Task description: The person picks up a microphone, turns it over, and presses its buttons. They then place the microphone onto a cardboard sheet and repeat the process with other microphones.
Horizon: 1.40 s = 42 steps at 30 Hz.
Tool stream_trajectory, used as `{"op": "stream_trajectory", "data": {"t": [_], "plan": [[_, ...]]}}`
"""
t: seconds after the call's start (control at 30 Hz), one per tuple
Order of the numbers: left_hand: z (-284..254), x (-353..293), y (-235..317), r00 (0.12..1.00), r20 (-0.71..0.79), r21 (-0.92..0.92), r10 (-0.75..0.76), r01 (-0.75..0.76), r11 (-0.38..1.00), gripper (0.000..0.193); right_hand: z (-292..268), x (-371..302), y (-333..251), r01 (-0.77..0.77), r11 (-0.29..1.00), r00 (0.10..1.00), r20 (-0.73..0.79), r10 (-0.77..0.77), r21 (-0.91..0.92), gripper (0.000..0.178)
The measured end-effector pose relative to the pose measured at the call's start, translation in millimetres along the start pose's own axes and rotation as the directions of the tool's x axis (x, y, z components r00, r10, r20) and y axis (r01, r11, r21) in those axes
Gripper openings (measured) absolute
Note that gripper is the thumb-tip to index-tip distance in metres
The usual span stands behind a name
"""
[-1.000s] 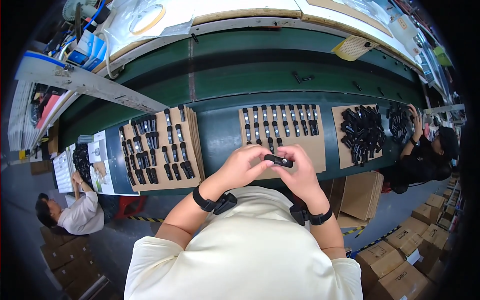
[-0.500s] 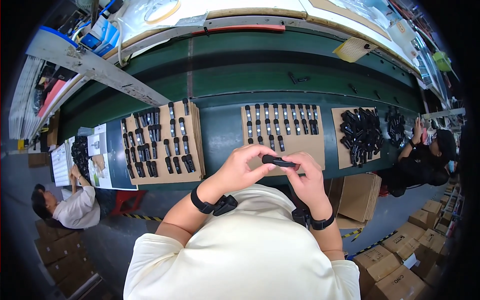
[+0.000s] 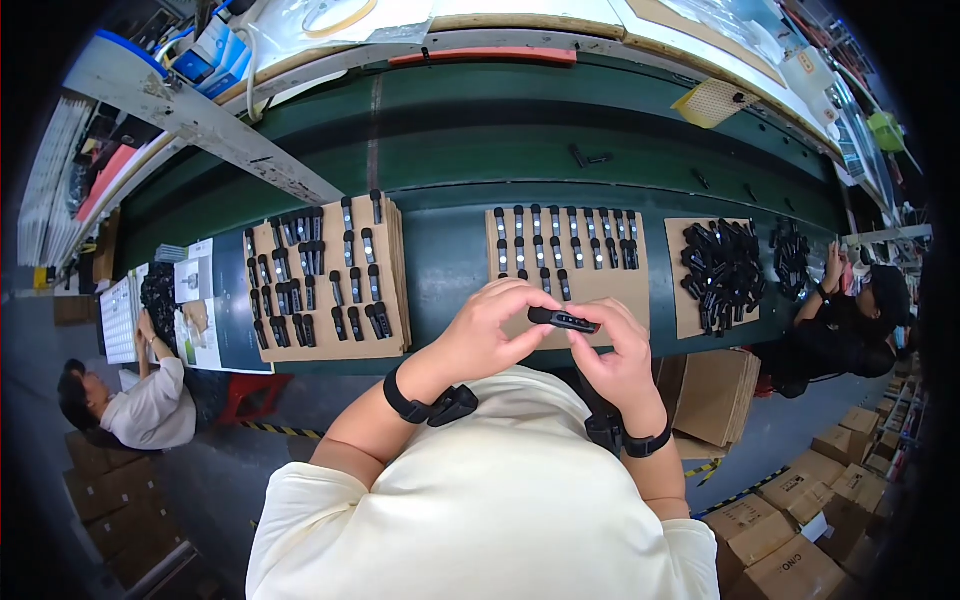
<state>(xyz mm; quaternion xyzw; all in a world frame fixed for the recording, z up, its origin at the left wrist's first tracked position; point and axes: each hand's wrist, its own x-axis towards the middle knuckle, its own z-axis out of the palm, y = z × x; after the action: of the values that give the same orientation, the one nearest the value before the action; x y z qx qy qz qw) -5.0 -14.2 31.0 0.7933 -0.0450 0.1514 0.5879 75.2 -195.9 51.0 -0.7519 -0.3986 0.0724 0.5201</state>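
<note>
A small black microphone with a rounded dark head is held level between both hands, its row of small marks facing up. My left hand pinches the head end between thumb and fingers. The other end is gripped by my right hand, thumb below and fingers above. Just beyond the hands lies a cardboard sheet with rows of similar microphones on it. To the left, a stack of cardboard sheets carries more microphones in rows and clusters.
A heaped pile of black microphones covers cardboard at right, with another pile beyond it. Loose pieces lie on the green bench. One person sits at far left, another at far right. Boxes stand lower right.
The microphone has been turned about its length, so the face with small marks now shows. Both hands still hold it in nearly the same place.
</note>
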Motion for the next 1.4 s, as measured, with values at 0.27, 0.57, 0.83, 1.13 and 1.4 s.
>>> {"op": "stream_trajectory", "data": {"t": [0.27,0.57,0.83,1.13,1.4], "plan": [[-7,9,-18,0.984,0.087,0.156,0.153,-0.165,0.974,0.028,-4,4,13,-0.235,0.965,0.965,0.145,0.218,0.118,0.022],[1,6,-48,0.987,0.148,0.279,-0.059,0.016,0.960,0.030,2,-18,115,-0.719,0.672,0.679,0.386,0.625,0.176,0.022],[-12,0,-90,0.949,0.026,0.313,-0.313,0.289,0.905,0.024,10,-54,266,-0.713,0.620,0.654,0.009,0.757,-0.328,0.015],[-24,8,-108,0.920,-0.083,0.268,-0.383,0.391,0.881,0.016,37,-34,265,-0.610,0.628,0.722,-0.013,0.691,-0.484,0.027],[-32,64,-150,0.921,-0.099,0.280,-0.378,0.390,0.877,0.018,28,-10,249,-0.524,0.700,0.807,-0.022,0.590,-0.485,0.029]]}}
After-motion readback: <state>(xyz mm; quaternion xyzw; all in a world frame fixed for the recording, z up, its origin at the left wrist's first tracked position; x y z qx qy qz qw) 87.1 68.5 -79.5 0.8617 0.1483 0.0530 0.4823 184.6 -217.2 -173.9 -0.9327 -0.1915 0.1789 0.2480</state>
